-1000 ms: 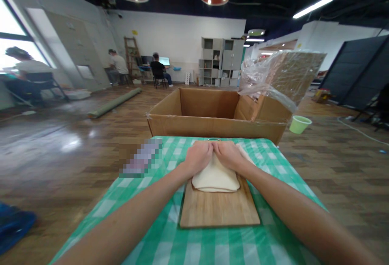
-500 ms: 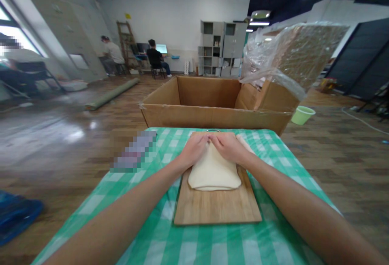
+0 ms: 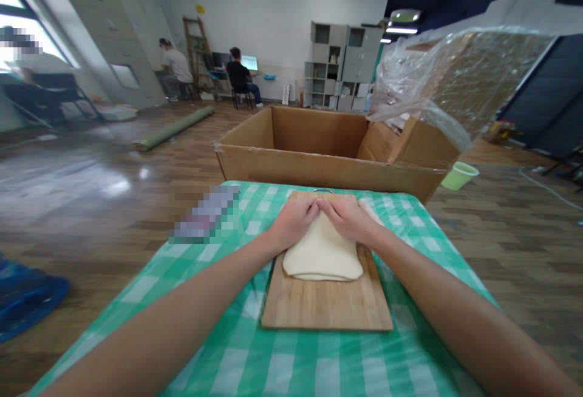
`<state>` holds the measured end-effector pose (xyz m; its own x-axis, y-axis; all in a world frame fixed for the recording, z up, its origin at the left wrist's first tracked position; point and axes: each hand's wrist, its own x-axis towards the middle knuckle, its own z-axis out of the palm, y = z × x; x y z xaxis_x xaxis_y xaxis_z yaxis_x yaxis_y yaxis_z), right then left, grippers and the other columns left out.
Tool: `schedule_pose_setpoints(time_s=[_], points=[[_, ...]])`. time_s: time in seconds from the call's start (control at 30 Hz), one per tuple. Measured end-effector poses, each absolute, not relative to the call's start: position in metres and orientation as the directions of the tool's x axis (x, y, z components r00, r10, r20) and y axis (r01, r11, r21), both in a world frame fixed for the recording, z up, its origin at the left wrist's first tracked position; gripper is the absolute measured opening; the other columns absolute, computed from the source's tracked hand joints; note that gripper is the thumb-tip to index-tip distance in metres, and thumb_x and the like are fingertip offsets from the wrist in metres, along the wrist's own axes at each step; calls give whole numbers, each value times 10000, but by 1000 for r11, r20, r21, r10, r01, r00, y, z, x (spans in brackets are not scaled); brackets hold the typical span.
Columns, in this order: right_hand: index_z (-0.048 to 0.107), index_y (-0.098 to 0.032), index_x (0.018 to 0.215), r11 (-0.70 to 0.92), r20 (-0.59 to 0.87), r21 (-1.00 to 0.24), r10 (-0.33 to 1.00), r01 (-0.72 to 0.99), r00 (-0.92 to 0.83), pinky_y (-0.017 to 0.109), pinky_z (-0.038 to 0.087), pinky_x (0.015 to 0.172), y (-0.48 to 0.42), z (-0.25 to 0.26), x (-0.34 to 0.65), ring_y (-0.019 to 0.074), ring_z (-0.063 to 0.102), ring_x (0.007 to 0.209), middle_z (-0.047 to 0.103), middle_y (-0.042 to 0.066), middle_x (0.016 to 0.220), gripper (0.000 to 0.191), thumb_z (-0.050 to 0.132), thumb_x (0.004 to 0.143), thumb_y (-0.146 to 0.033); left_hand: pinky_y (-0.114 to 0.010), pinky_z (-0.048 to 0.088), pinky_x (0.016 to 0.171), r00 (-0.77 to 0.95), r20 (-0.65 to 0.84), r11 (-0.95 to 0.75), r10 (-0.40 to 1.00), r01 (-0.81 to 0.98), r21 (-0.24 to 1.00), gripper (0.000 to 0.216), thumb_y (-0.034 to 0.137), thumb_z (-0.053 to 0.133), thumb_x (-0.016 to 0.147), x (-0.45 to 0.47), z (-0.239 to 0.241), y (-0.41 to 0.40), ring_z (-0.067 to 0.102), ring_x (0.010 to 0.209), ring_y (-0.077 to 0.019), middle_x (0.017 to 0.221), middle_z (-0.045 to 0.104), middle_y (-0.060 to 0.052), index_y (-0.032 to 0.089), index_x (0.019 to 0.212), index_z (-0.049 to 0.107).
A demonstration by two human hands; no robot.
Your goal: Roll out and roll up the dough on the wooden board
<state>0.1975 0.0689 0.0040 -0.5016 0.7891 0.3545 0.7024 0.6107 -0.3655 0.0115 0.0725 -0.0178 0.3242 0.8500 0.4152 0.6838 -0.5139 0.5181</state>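
A flat sheet of pale dough (image 3: 322,256), folded over so that layered edges show at the near side, lies on a wooden cutting board (image 3: 326,311). My left hand (image 3: 295,221) grips the far left part of the dough with curled fingers. At the far right part, my right hand (image 3: 347,220) is closed on it too. Thumbs and fingertips of both hands meet at the middle of the far edge, which they mostly cover. Just beyond my right hand shows a pale rod-like thing (image 3: 370,210), largely hidden by that hand.
A green and white checked cloth (image 3: 291,366) covers the table. A blurred-out flat object (image 3: 207,215) lies at its left edge. Beyond stands a big open cardboard box (image 3: 328,166) with plastic wrap, and a green bucket (image 3: 460,176). Several people sit farther back.
The camera view has tilted and shifted slightly, so the room sits a little differently. Both hands keep their hold at the far edge of the dough, with hardly any movement.
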Motion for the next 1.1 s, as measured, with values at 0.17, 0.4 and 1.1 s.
schedule_pose_setpoints(time_s=[0.17,0.4,1.1], points=[[703,-174,779,625,420,-363,772,691,-478,273,352,650,69,6,199,171,586,677,730,53,779,512,372,1087,-416,-329,510,774,371,245,-389,896,385,837,422,451,456,1003,1,-7,80,674,843,-224,932,767,-80,168,874,742],[705,-181,718,451,320,-313,879,836,-355,289,321,613,77,8,219,196,654,697,738,84,745,701,219,1110,-499,-242,491,613,524,-12,-1,851,24,1000,522,533,823,772,-22,-10,87,662,729,-166,933,755,-104,109,1070,759],[654,-195,708,584,517,-465,789,666,-331,301,284,579,72,6,201,169,545,587,662,43,654,627,330,1062,-598,-290,542,694,479,-31,113,877,-143,983,471,503,849,778,1,5,71,714,790,-194,996,779,-135,123,1046,777]])
